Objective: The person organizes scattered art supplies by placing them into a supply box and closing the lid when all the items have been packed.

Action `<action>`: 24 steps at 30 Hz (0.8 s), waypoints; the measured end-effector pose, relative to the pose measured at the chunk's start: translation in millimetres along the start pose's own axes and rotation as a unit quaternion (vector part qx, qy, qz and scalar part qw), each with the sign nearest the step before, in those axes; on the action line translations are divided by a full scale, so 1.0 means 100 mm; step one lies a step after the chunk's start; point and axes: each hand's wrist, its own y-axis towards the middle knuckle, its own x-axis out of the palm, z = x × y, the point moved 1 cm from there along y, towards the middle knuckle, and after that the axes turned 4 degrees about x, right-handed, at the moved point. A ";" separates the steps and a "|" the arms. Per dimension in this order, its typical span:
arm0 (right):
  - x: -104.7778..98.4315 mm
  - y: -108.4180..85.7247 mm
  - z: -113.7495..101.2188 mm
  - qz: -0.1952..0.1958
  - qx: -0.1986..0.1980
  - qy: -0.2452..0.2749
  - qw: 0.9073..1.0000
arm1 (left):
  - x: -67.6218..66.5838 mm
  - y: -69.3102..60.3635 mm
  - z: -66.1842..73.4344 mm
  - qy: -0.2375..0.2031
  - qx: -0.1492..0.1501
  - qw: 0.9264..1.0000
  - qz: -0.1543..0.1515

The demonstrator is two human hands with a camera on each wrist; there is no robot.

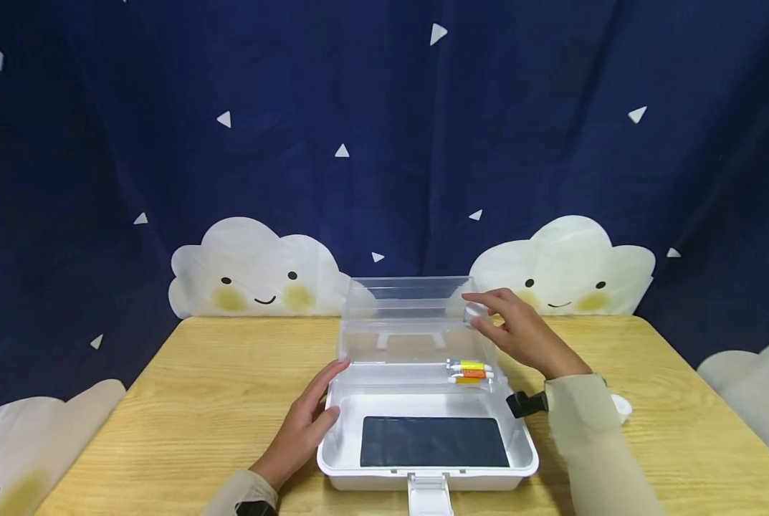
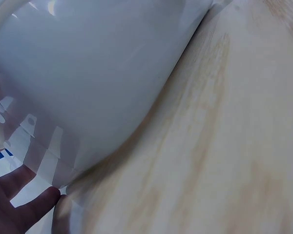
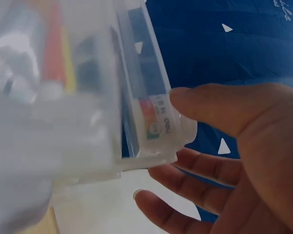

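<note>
A white box (image 1: 431,481) with raised clear trays (image 1: 390,340) stands in the middle of the table in the head view. My right hand (image 1: 519,330) pinches a small white labelled jar (image 3: 158,124) between thumb and fingers at the right end of the upper clear tray. The jar's label is partly seen through the clear wall. My left hand (image 1: 303,423) rests on the box's left edge with fingers fairly straight. In the left wrist view its fingers (image 2: 36,209) touch the box's corner. Yellow, red and orange paint tubes (image 1: 469,373) lie in the lower tray.
A dark flat rectangular panel (image 1: 432,441) lies on the box's floor. The white latch (image 1: 429,494) hangs at the front. Right of my right forearm, a white round object (image 1: 621,407) sits on the wooden table (image 1: 229,401). Behind hangs a dark blue curtain (image 1: 384,193).
</note>
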 end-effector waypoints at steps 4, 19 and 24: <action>-0.06 -0.03 0.04 -0.009 -0.010 -0.012 1.000 | 0.01 0.02 0.00 0.002 -0.006 1.000 -0.002; -0.34 -0.29 0.24 -0.003 -0.024 -0.059 0.998 | -0.04 0.05 0.38 -0.001 0.006 1.000 -0.004; -0.39 -0.42 0.35 -0.004 -0.004 -0.087 0.996 | -0.03 0.04 0.32 -0.002 0.008 1.000 -0.006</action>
